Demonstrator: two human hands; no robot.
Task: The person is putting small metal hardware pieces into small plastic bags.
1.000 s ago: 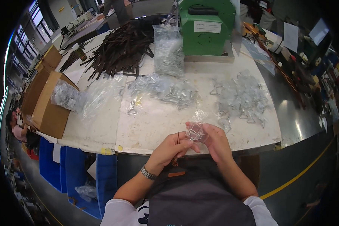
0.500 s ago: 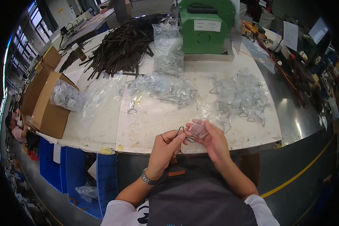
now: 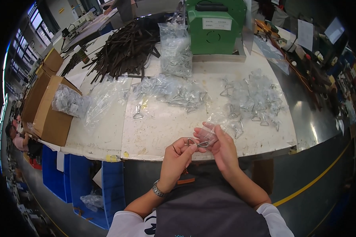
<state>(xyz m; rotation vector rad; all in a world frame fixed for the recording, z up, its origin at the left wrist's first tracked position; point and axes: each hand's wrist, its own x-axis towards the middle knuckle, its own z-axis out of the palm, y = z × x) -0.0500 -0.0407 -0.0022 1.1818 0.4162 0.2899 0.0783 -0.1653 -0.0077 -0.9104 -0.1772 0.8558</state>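
Observation:
At the table's front edge my left hand (image 3: 176,161) pinches a bent metal wire piece with triangular loops (image 3: 203,145) between thumb and fingers. My right hand (image 3: 225,153), just beside it, holds a small clear plastic bag (image 3: 207,133) between thumb and fingers. The wire piece's tip lies against the bag; whether it is inside the opening I cannot tell. Several similar triangular wire pieces in clear bags (image 3: 257,104) are spread beyond my right hand. Straight ahead lies a heap of wire pieces and clear plastic (image 3: 182,98). One loose triangular wire piece (image 3: 138,115) sits to its left.
A large clear bag of metal pieces (image 3: 175,53) stands before a green machine (image 3: 210,35). Dark strips (image 3: 124,51) are piled at the back left. An open cardboard box (image 3: 53,112) stands on the left. Blue bins (image 3: 85,177) sit below the table edge.
My left hand has moved slightly right, bringing the wire piece up against the plastic bag. The wire piece has turned flatter. My right hand still holds the bag.

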